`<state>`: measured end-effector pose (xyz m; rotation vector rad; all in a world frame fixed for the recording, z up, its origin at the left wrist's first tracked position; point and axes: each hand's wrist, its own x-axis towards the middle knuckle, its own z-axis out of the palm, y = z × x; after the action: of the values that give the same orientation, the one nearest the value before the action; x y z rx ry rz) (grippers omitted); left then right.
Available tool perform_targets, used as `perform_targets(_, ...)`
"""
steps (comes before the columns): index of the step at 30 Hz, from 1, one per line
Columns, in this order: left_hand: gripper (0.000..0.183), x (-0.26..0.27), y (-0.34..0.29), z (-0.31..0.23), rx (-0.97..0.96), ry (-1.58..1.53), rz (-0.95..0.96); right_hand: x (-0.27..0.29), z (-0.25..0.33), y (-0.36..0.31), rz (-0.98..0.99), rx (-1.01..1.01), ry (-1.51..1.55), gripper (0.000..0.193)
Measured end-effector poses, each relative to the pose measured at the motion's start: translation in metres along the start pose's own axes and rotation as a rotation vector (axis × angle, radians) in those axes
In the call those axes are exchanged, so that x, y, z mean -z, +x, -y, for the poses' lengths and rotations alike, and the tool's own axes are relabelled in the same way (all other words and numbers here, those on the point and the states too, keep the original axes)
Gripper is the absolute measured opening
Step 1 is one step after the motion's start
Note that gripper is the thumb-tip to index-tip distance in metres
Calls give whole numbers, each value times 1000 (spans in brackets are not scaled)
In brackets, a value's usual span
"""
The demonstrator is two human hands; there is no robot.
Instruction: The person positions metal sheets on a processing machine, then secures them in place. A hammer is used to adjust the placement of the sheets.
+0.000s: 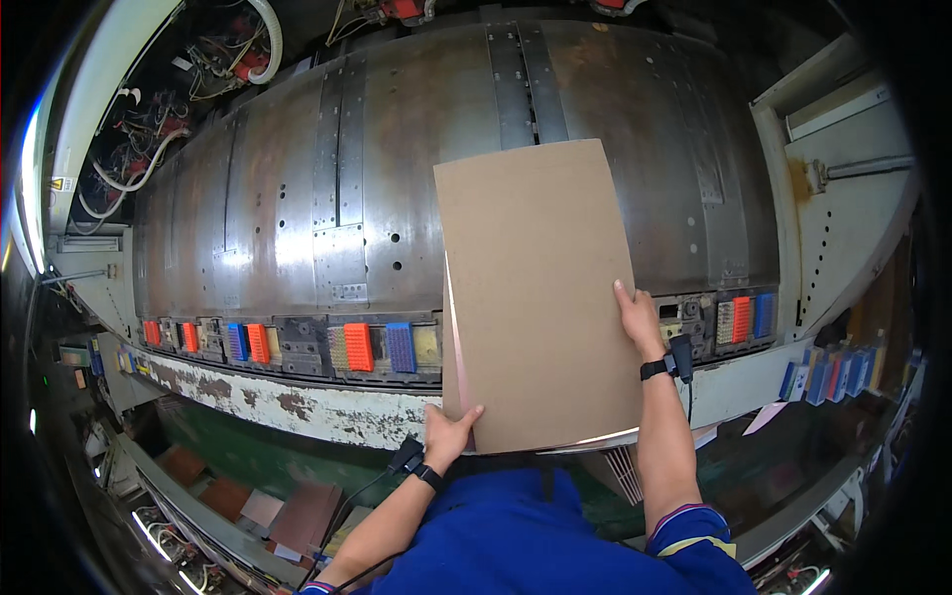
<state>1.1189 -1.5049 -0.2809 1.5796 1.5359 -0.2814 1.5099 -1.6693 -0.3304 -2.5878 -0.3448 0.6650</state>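
In front of me are brown cardboard sheets (540, 297), the top one lying slightly askew so that a pale pinkish edge (455, 332) shows along its left side. My left hand (451, 434) grips them at the lower left corner, thumb on top and fingers hidden underneath. On the right edge, about halfway up, my right hand (638, 319) is closed with its thumb over the face; its other fingers are mostly hidden behind the sheet. The cardboard covers part of a large curved metal drum (416, 129) and of the white rail (297, 405) nearer to me.
Along the drum's near edge run orange blocks (357, 347) and blue blocks (400, 347) among metal fittings. Machine side walls (843, 228) rise at both ends. Small blue boxes (833, 375) stand at the right. Loose sheets (302, 521) lie low at the left. Cables trail from my wrists.
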Motion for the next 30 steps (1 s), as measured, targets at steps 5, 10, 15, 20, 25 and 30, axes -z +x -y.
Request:
perform_targets(5,81,19,11,-8,156,-23,27,-8,6,-9,34,-161,76,81)
perform_targets(10,68,58,-11,-41,226,-497,585,32,11,-7,192,-222,178,65)
perform_targets(15,60,66,-17,-44,220,-611,649,62,40,-1,524,-209,672,50)
perform_targets(20,64,60,-25,-53,50,-632,530,42,22,-5,306,-144,631,55)
perform_targets(25,64,69,-17,-50,-23,-658,457,34,28,-6,267,-183,552,69)
perform_targets(30,63,83,-9,-43,182,-728,603,53,59,-16,321,-179,684,73)
